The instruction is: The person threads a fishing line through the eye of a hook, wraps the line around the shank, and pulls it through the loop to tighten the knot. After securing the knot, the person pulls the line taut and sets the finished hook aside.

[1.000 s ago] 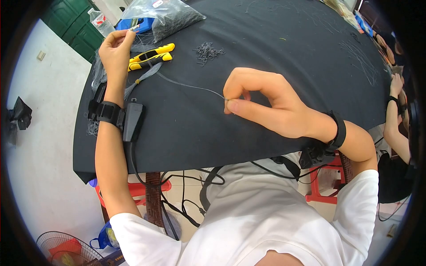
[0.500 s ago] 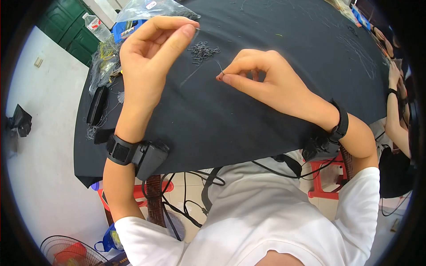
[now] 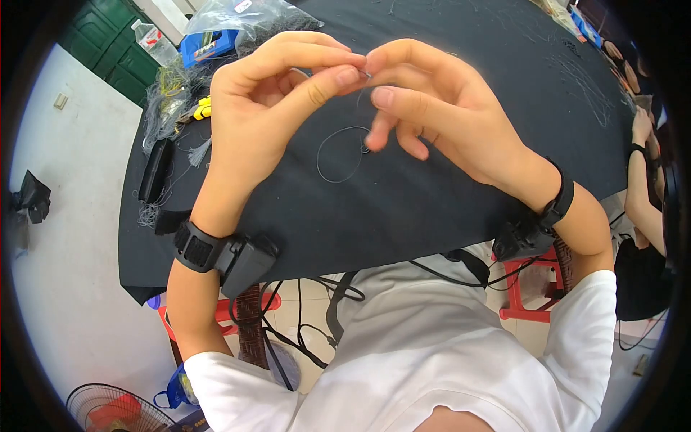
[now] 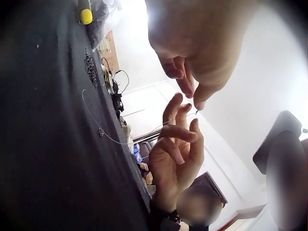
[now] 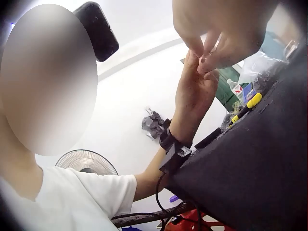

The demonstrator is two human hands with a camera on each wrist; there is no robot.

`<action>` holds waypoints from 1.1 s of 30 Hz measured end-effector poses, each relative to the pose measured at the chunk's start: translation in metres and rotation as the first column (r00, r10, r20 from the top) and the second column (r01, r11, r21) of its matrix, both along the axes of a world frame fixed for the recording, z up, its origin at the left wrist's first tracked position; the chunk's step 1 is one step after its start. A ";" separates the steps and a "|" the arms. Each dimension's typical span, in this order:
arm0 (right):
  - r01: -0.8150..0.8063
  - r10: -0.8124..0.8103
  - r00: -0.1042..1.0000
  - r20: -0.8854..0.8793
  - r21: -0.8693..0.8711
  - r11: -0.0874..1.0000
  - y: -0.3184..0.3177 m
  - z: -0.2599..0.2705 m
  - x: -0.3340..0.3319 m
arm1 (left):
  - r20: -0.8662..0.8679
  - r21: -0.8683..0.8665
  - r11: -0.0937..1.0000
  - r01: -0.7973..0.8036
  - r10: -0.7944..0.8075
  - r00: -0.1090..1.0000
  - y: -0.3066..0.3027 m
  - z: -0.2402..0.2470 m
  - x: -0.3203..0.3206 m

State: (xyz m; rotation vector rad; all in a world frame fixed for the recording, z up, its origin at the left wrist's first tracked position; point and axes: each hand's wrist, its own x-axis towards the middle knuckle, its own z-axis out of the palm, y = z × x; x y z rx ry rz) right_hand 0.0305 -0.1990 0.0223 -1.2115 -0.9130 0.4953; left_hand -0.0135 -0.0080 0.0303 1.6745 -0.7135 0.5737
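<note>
In the head view my left hand [image 3: 270,101] pinches a tiny dark piece [image 3: 367,75] between thumb and fingertips; its exact kind cannot be made out. A thin grey line [image 3: 319,160] runs from there and curves into a wide loop over the black cloth, with a small knotted bit [image 4: 101,132] along it. Facing it, my right hand [image 3: 446,101] has its index fingertip at the left fingertips, its thumb held apart and other fingers loosely bent. In the left wrist view the line passes by the right hand's fingers.
Yellow-and-black pliers [image 5: 248,108] lie at the left of the black table [image 3: 324,230], near tangled line [image 3: 169,97]. A clear bag [image 3: 248,21], blue box [image 3: 209,47] and bottle [image 3: 155,43] stand behind. A dark tangled pile [image 4: 90,70] lies beyond the hands. Another person's arm [image 3: 640,158] shows at right.
My left hand has come from the far left near the bag to meet the right hand. The right hand has risen, and its thumb and index finger, pinching the line earlier, are now apart.
</note>
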 end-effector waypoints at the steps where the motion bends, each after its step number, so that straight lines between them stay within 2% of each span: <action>1: -0.042 0.042 0.998 -0.055 0.003 0.999 -0.001 0.001 0.000 | -0.027 -0.005 1.000 -0.008 0.008 1.000 -0.002 0.000 -0.001; 3: -0.124 0.125 0.979 -0.164 0.016 0.992 -0.002 0.001 0.000 | -0.081 -0.014 1.000 -0.025 0.023 0.996 -0.006 0.000 -0.006; 6: -0.080 0.083 0.990 -0.118 0.034 0.996 0.000 -0.001 0.001 | -0.024 0.086 0.994 -0.059 0.062 0.998 -0.003 -0.002 -0.003; 9: 0.037 -0.036 0.999 -0.005 0.016 0.999 0.000 -0.006 0.006 | 0.020 0.083 0.994 -0.075 0.074 0.997 -0.002 -0.004 0.000; 12: 0.059 -0.059 0.998 -0.020 0.035 0.998 0.000 -0.007 0.005 | -0.027 0.173 0.983 -0.064 0.070 0.997 0.004 -0.004 -0.002; 15: 0.066 -0.066 0.998 0.000 0.033 0.997 0.000 -0.007 0.007 | 0.004 0.103 0.992 -0.076 0.076 0.997 -0.002 -0.004 -0.001; 30: 0.069 -0.074 0.996 0.045 0.089 0.994 -0.002 -0.007 0.008 | -0.009 0.125 0.988 -0.090 0.091 0.996 -0.001 -0.001 -0.003; 33: 0.112 -0.119 0.989 0.083 0.085 0.990 -0.002 -0.008 0.009 | 0.013 0.152 0.983 -0.105 0.104 0.994 0.000 -0.001 -0.003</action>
